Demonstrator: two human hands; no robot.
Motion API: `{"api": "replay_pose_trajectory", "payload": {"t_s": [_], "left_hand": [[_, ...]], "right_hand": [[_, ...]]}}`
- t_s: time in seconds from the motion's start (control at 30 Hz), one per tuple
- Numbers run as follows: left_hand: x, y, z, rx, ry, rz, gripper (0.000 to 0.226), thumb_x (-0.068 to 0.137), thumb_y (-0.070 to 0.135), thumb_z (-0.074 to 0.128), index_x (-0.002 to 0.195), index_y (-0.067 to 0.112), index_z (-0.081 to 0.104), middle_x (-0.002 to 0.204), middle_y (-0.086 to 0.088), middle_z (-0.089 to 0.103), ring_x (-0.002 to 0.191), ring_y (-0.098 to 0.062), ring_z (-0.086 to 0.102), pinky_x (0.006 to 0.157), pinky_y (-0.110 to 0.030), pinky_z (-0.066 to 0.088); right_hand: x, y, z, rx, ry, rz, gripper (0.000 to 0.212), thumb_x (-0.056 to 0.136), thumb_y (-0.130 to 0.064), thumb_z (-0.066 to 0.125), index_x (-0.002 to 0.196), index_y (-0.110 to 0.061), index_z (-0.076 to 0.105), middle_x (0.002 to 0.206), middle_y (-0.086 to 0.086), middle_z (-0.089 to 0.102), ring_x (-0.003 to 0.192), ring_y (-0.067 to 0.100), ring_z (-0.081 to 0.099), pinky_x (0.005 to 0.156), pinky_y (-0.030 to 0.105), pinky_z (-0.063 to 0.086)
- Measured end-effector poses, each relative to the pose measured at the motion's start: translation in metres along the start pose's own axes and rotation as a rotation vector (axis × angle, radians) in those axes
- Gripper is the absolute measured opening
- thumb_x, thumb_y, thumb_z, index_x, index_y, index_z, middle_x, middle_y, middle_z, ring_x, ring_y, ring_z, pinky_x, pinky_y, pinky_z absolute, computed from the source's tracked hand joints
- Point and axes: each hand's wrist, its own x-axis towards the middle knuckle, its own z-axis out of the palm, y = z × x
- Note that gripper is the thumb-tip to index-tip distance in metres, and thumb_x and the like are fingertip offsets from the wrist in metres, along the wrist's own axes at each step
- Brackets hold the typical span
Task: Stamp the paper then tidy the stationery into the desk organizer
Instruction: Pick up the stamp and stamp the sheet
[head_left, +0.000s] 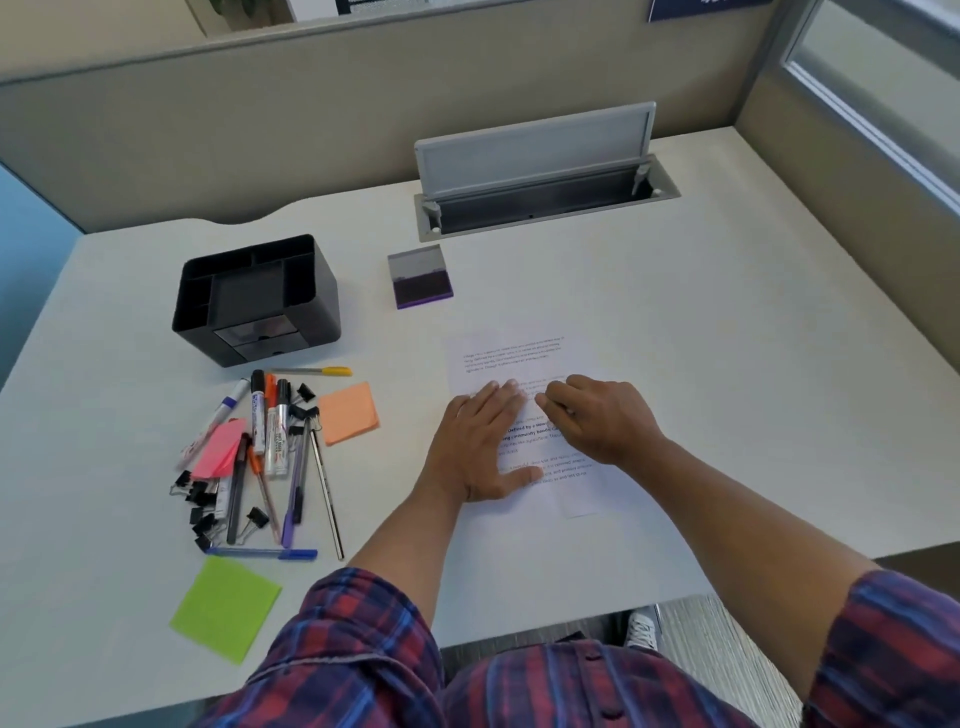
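Left grip (483, 441) flat on paper (514, 358), fingers straight and spread. Right grip (602, 421) curled just beside it on same sheet; whatever sits under those fingers hidden, so cannot tell whether clamped on anything. Paper text too blurred to read. Purple ink pad (422, 280) open, farther back. Black desk organizer (257, 301) far left; pens, markers, clips (260, 452) heaped nearer on surface (727, 364).

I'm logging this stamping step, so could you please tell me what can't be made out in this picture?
- Head view: whatever the right hand presses on the paper is hidden under its curled fingers.
- The paper's text is too small to read; the left hand covers part.
- The organizer compartments are too dark to see into.
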Motion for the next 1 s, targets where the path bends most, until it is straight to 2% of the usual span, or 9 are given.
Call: {"api": "replay_pose_trajectory", "payload": {"t_s": [0.17,0.4,0.63,1.0], "left_hand": [[0.007,-0.003,-0.001,0.015,-0.032,-0.028,0.102,0.081,0.082,0.049,0.159,0.02,0.026,0.168,0.002,0.019,0.154,-0.019,0.017,0.119,-0.041,0.022],[0.008,-0.003,0.003,0.028,-0.023,-0.045,0.101,0.081,0.084,0.036,0.16,0.023,0.022,0.168,0.005,0.015,0.155,-0.016,0.013,0.12,-0.041,0.019],[0.006,-0.005,0.006,0.05,-0.004,-0.051,0.1,0.083,0.086,0.038,0.161,0.025,0.02,0.168,0.007,0.015,0.155,-0.014,0.012,0.121,-0.038,0.018],[0.007,-0.006,0.008,0.055,-0.006,-0.046,0.1,0.083,0.086,0.037,0.161,0.026,0.02,0.169,0.007,0.013,0.155,-0.014,0.012,0.121,-0.04,0.018]], "right_hand": [[-0.014,0.003,-0.003,0.005,-0.041,0.005,0.036,0.102,-0.041,0.049,0.075,-0.017,0.054,0.062,-0.002,0.048,0.048,0.03,0.045,0.045,0.03,0.038],[-0.032,0.004,-0.004,0.033,-0.077,0.019,0.039,0.103,-0.042,0.045,0.075,-0.017,0.053,0.066,-0.001,0.053,0.053,0.031,0.048,0.047,0.033,0.042],[-0.037,0.007,-0.008,0.044,-0.018,0.004,0.045,0.1,-0.048,0.035,0.071,-0.018,0.053,0.063,-0.002,0.053,0.051,0.029,0.048,0.044,0.029,0.037],[-0.044,0.001,-0.011,0.034,-0.054,-0.002,0.048,0.1,-0.049,0.031,0.072,-0.018,0.056,0.066,-0.002,0.058,0.055,0.031,0.054,0.047,0.034,0.045]]}}
